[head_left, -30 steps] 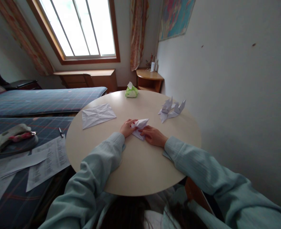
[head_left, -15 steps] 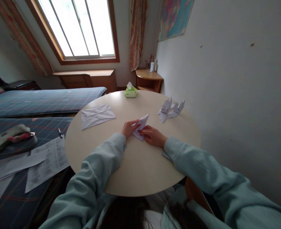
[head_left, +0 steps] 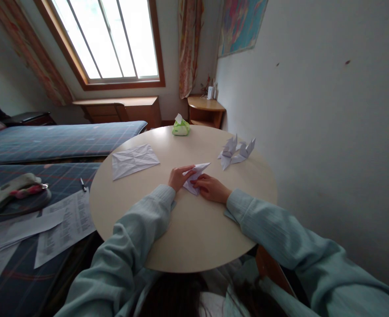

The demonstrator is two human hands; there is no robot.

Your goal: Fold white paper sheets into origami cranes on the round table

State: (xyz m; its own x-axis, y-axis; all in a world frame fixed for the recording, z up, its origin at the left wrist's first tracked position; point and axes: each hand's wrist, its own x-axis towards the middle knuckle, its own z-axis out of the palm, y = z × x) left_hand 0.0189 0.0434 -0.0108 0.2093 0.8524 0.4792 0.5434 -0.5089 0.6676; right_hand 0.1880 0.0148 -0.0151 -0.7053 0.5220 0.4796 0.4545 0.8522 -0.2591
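Observation:
A piece of folded white paper (head_left: 190,186) is held between my two hands over the middle of the round table (head_left: 194,237). My left hand (head_left: 180,176) grips its left side, fingers over the upper part. From the right, my right hand (head_left: 211,187) pinches the same paper with curled fingers. One pointed end of it sticks out to the upper right, and the fingers hide part of the folds. Folded paper figures (head_left: 236,152) with upright points stand beyond my right hand. To the left lies a creased white sheet (head_left: 135,161), flat on the tabletop.
A green tissue pack (head_left: 181,127) sits at the table's far edge. On the left, a plaid bed (head_left: 65,176) carries printed sheets (head_left: 65,224), a pen (head_left: 83,185) and a grey-white item with a red part (head_left: 14,193). A white wall (head_left: 329,132) rises close on the right.
The paper's pointed end has tipped down and to the right. Both hands keep nearly the same place and grip.

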